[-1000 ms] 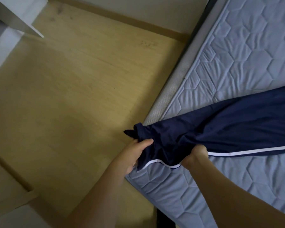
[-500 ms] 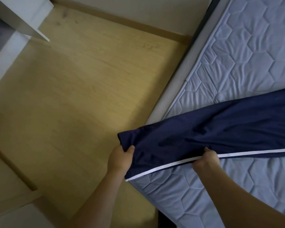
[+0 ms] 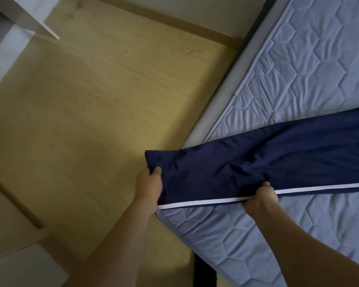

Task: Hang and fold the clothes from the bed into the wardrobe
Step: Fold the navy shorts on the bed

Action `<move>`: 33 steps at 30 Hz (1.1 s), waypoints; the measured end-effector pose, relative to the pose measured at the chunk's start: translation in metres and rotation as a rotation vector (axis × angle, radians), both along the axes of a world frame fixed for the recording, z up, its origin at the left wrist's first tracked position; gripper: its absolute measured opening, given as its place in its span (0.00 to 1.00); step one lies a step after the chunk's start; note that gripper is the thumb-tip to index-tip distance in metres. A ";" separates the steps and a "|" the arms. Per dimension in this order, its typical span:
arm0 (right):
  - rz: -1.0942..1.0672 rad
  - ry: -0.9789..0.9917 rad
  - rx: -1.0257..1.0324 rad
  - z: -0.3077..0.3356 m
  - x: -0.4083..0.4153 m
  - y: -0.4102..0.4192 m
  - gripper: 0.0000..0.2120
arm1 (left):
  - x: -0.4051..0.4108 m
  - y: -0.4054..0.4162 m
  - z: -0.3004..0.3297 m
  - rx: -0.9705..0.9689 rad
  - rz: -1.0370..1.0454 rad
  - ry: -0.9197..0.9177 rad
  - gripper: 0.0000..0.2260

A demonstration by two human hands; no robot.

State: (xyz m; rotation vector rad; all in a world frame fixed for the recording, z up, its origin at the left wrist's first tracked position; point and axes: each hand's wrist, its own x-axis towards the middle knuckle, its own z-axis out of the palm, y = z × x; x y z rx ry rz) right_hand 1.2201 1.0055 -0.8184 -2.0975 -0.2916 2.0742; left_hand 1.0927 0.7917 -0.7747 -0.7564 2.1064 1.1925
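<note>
Head | trousers (image 3: 267,162) cut off right (fingertips hidden) | both hands gripping

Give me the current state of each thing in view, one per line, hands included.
Navy trousers: spread flat, mostly on the mattress, cuff end past its edge over the floor, far end out of frame.
White side stripe: pulled straight along the near edge.
Left hand: grips the cuff end.
Right hand: pinches the striped edge.
Mattress: bare, quilted.
White panel, top left: only partly in view.
</note>
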 end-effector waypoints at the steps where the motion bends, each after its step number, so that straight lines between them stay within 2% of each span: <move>1: 0.026 -0.013 -0.023 0.000 0.003 -0.009 0.20 | 0.002 -0.012 0.002 -0.165 -0.061 0.053 0.12; 3: 0.067 -0.030 -0.106 -0.001 0.012 -0.033 0.20 | 0.013 -0.040 0.012 -0.474 -0.223 0.114 0.11; 4: 0.086 -0.030 -0.168 0.002 0.018 -0.045 0.18 | 0.020 -0.052 0.019 -0.546 -0.226 0.107 0.12; 6: 0.113 -0.043 -0.266 0.010 0.029 -0.061 0.13 | 0.028 -0.067 0.033 -0.551 -0.036 -0.040 0.16; 8: 0.109 -0.052 -0.231 0.016 0.041 -0.059 0.13 | 0.023 -0.068 0.048 -0.401 0.240 -0.249 0.18; 10: 0.085 -0.038 -0.134 0.017 0.051 -0.036 0.16 | 0.015 -0.057 0.062 -0.164 0.330 -0.375 0.14; 14: 0.121 -0.061 -0.048 0.014 0.072 0.028 0.13 | 0.011 0.009 0.081 0.130 0.259 -0.334 0.11; 17: 0.163 -0.017 -0.136 0.016 0.086 0.053 0.07 | 0.031 0.088 0.088 0.340 0.140 -0.324 0.10; 20: 0.277 -0.065 -0.226 0.017 0.104 0.060 0.06 | 0.070 0.162 0.089 0.418 -0.045 -0.352 0.14; 22: 0.450 -0.154 -0.135 0.014 0.119 0.068 0.07 | 0.087 0.199 0.088 0.466 -0.127 -0.343 0.13; 24: 0.516 -0.315 0.096 0.010 0.135 0.088 0.08 | 0.097 0.224 0.086 0.438 -0.186 -0.293 0.15; 26: 0.483 -0.331 0.252 0.009 0.149 0.121 0.11 | 0.099 0.240 0.084 0.316 -0.255 -0.211 0.15; 28: 0.350 -0.306 0.306 0.009 0.161 0.165 0.12 | 0.099 0.253 0.084 0.255 -0.319 -0.134 0.12; 31: 0.189 -0.373 0.411 0.009 0.179 0.236 0.19 | 0.103 0.285 0.089 0.293 -0.392 -0.121 0.10; 33: 0.184 -0.490 0.519 0.003 0.194 0.282 0.25 | 0.112 0.321 0.088 0.335 -0.466 -0.100 0.10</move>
